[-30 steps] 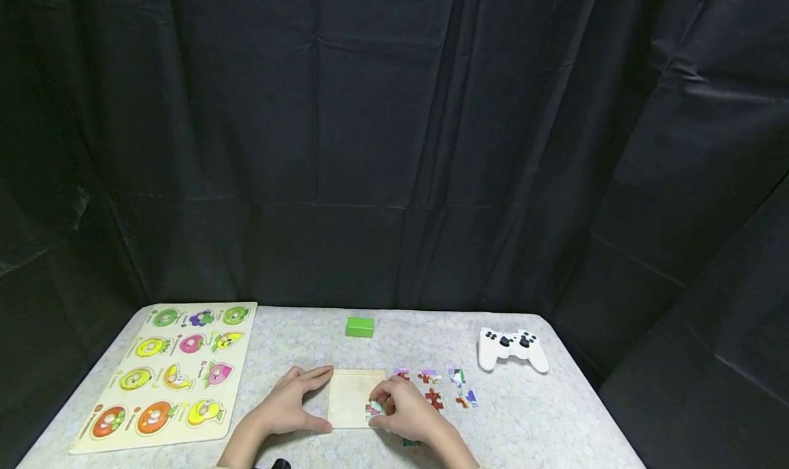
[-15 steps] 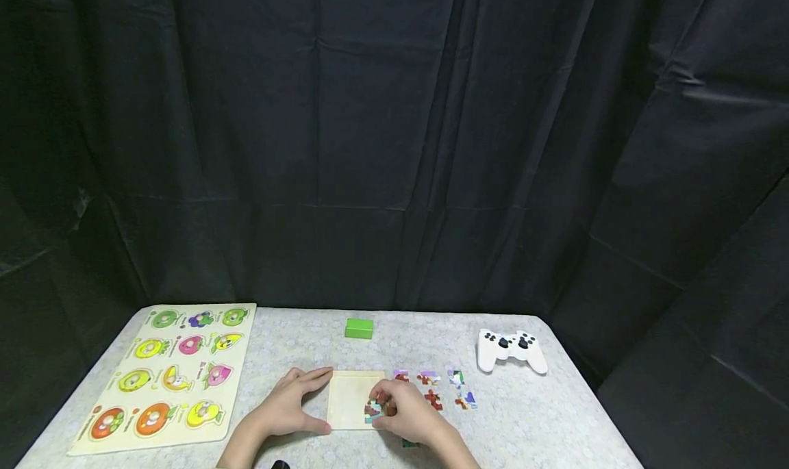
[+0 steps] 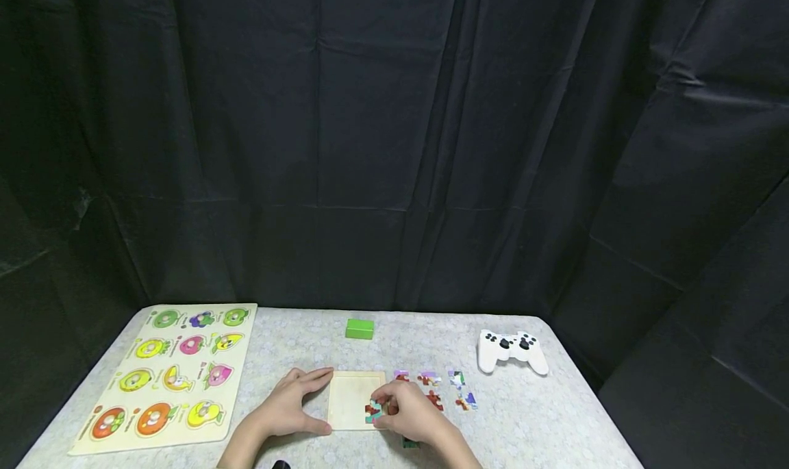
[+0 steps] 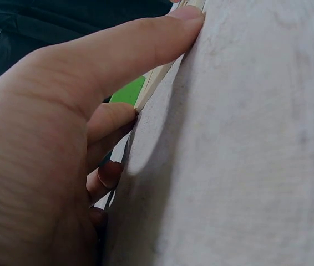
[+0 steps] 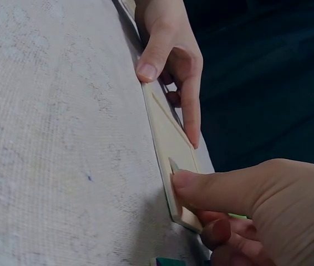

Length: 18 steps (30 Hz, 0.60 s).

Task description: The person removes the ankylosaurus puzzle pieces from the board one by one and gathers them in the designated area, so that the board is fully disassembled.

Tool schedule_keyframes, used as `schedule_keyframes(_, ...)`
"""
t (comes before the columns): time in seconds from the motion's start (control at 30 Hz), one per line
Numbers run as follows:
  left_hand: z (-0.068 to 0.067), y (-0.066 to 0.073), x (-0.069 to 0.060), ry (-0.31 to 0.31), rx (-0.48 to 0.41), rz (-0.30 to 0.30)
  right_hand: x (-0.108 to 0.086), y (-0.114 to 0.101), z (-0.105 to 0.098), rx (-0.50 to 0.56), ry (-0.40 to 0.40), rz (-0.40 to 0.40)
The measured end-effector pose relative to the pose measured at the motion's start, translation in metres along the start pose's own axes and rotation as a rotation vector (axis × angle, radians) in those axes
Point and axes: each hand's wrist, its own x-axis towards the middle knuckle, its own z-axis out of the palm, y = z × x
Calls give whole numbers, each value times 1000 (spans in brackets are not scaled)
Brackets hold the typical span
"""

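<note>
A shallow wooden puzzle tray [image 3: 350,402] lies near the front middle of the table. My left hand [image 3: 285,406] holds its left side, thumb at the near corner and index finger at the far one. Over the tray's near right corner, my right hand [image 3: 407,411] pinches a red and teal jigsaw piece [image 3: 372,413]. In the right wrist view this piece [image 5: 173,165] stands tilted in the tray, partly hidden by the thumb. Several loose jigsaw pieces [image 3: 462,400] lie to the right; some are partly covered by my right hand.
A board of fruit pictures [image 3: 166,380] fills the table's left side. Beyond the tray sits a green block [image 3: 359,329], and a white game controller [image 3: 511,351] lies at the right. Dark cloth [image 3: 370,147] hangs behind the table. A small black object [image 3: 281,464] shows at the front edge.
The jigsaw piece has turned slightly in my right fingers at the tray's near right corner, its red part now showing more. My left hand stays in place.
</note>
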Motion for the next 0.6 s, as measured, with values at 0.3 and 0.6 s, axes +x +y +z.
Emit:
schedule_keyframes(0.3,-2,2,0,1,-1,10,-9,2,-1,-12,86,-48)
schedule_keyframes(0.6,-1,2,0,-4,2,-11,-37,12,-18,-61,231,-80)
